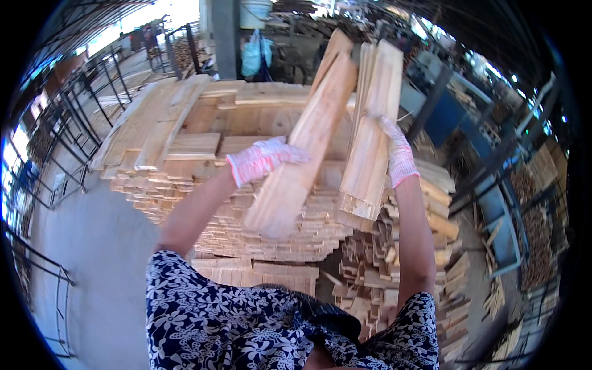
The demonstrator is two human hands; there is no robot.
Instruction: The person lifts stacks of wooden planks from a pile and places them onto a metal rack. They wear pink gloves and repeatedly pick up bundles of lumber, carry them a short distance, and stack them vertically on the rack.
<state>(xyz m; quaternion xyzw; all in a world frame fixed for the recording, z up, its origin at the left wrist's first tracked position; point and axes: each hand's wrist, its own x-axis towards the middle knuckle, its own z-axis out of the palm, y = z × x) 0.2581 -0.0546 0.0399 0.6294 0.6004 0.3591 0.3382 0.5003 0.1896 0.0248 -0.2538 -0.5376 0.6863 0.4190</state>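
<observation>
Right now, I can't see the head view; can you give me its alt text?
A gloved left hand holds a slanting, blurred board, while the gloved right hand grips a bundle of boards. A wide lumber stack stands in front; grey floor shows at left.

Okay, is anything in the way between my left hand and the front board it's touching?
Nothing visible stands between them: your left hand lies directly against the front board. A second board shows behind it, not in the way.
</observation>
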